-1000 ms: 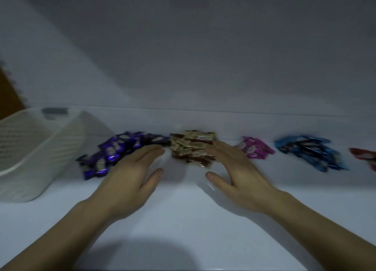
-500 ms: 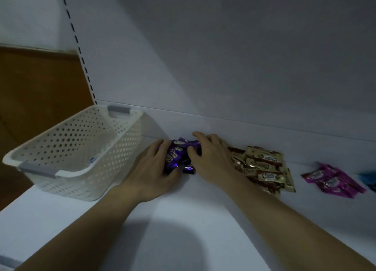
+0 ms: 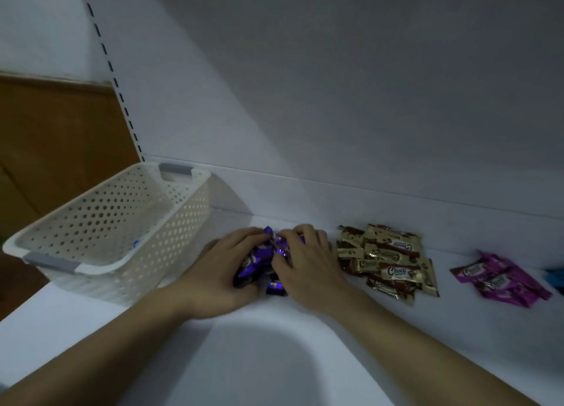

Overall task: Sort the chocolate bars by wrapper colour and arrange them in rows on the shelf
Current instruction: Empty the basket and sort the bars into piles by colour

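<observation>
Both hands are bunched over the pile of shiny purple-wrapped chocolate bars [image 3: 259,260] just left of the frame's centre: the left hand [image 3: 224,271] curls round the pile from its left side and the right hand [image 3: 308,262] clamps down from the right, fingers bent onto the wrappers, so each is grasping the same heap. One purple bar [image 3: 275,286] pokes out below, between the hands, and it looks like the one most likely to get left behind or flicked loose if the pile gets scooped or shoved. The wrappers look slick, so a squeeze from both sides could squirt bars upward or sideways. Just right of the right hand sits the heap of gold-and-brown wrapped chocolate bars [image 3: 387,259], close enough that a stray knuckle could mix the colours. Further right lie the magenta-wrapped chocolate bars [image 3: 500,279], and a sliver of blue wrapper [image 3: 555,279] shows at the right edge. The white perforated plastic basket [image 3: 100,265] crowds the left hand, so not much room that way. The white shelf [image 3: 274,360] is open toward the bottom of the frame, the easy direction to pull bars out into rows, while its back wall boxes the piles in behind.
</observation>
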`<state>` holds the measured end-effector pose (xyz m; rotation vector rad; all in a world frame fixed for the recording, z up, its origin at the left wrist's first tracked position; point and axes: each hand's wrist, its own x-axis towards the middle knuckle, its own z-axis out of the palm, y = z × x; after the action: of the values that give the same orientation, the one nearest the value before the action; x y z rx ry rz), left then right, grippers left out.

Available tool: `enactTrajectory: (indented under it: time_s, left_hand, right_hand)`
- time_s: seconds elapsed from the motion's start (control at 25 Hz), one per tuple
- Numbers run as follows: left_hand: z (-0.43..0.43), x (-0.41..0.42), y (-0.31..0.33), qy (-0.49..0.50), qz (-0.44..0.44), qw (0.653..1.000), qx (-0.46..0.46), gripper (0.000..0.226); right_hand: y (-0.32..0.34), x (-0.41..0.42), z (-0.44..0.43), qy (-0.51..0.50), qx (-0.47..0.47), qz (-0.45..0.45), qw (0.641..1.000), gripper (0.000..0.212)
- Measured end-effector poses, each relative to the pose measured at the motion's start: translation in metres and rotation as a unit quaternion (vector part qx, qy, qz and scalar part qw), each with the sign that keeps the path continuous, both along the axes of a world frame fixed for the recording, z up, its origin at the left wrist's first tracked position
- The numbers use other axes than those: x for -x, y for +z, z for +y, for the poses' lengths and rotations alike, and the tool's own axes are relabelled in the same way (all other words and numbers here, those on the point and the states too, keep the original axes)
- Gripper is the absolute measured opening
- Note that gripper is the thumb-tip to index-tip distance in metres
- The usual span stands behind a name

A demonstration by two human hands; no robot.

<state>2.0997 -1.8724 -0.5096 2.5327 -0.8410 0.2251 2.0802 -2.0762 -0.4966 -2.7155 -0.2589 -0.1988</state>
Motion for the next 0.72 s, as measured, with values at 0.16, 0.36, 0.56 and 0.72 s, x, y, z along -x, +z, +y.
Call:
enactTrajectory:
  time_s: [0.16,0.36,0.56,0.72]
  left_hand:
    - [-0.006,0.064,-0.003,0.002,-0.025,1.0,0.004,0.083]
    - [-0.022,0.123,-0.006,-0.007,-0.052,0.999,0.009,0.087]
    - [-0.03,0.137,0.016,-0.024,-0.029,0.999,0.034,0.085]
    - [-0.025,0.142,0.018,-0.011,0.028,0.996,0.086,0.076]
  right_hand:
    - [0.001,0.056,-0.012,0.056,0.0,0.014,0.998,0.065]
    - [-0.003,0.112,-0.036,0.079,0.033,-0.027,0.996,0.057]
    - [-0.001,0.132,-0.043,0.096,-0.051,-0.03,0.994,0.062]
    - [0.006,0.134,-0.049,0.118,-0.177,-0.025,0.977,0.055]
